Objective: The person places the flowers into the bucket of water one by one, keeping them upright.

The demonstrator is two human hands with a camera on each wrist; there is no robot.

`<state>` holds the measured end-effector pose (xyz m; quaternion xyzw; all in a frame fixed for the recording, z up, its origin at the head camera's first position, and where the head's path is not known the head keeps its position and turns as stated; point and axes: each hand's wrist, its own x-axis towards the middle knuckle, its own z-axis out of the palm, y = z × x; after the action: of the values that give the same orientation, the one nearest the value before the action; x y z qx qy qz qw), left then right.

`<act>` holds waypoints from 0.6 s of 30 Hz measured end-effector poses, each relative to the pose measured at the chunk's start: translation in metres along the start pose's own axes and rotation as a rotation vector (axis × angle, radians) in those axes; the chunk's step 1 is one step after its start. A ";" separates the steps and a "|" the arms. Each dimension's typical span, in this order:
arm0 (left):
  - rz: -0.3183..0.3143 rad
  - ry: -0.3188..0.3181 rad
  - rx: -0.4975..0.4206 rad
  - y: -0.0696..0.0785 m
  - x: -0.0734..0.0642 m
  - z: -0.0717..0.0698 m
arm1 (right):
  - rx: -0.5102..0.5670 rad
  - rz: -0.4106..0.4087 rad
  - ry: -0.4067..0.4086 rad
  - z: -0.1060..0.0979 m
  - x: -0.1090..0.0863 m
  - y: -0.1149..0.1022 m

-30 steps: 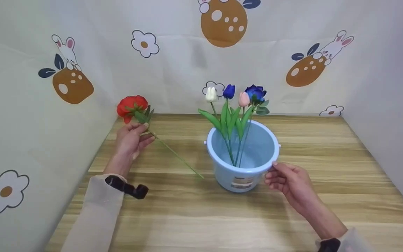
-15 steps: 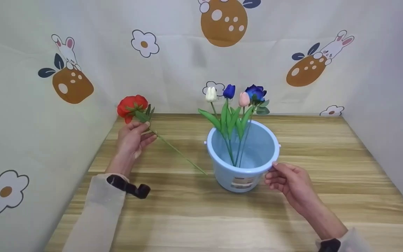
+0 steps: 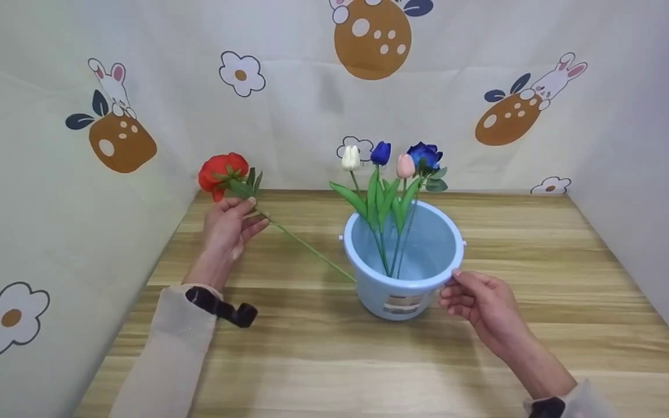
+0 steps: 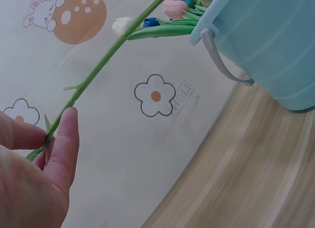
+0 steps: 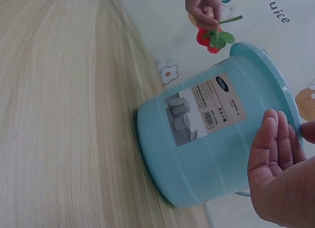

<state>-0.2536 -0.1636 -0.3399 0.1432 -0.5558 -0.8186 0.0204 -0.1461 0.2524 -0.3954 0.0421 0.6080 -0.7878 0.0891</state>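
My left hand [image 3: 227, 229] pinches the green stem of a red artificial flower [image 3: 222, 171] just below its leaves. The stem slants down to the right, its lower end at the left side of a light blue bucket [image 3: 404, 283]; whether they touch I cannot tell. In the left wrist view the thumb and fingers close on the stem [image 4: 101, 64]. My right hand [image 3: 488, 307] grips the bucket's rim at its near right, thumb on top and fingers below along the outer wall. Inside the bucket stand a white tulip [image 3: 351, 158], a blue tulip [image 3: 381, 153], a pink tulip [image 3: 405, 166] and a blue many-petalled flower [image 3: 425, 155].
The bucket stands upright on a wood-grain table [image 3: 334, 360]. A printed cloth [image 3: 299, 116] with bunnies and flowers hangs behind and at both sides. A printed label [image 5: 204, 107] is stuck on the bucket, and its handle [image 4: 221, 60] hangs down.
My left hand has moved right and slightly up with the red flower, bringing the stem's lower end to the bucket's side. The right hand and the bucket have stayed in place.
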 end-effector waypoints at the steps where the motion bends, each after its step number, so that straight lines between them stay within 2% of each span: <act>1: 0.001 -0.002 0.000 0.000 0.000 0.001 | 0.000 0.000 -0.001 0.000 0.000 0.000; 18: 0.037 0.016 -0.049 -0.003 0.001 0.015 | 0.008 0.000 0.025 0.002 -0.001 0.001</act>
<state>-0.2578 -0.1493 -0.3380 0.1388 -0.5382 -0.8302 0.0435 -0.1453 0.2502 -0.3957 0.0525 0.6060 -0.7895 0.0814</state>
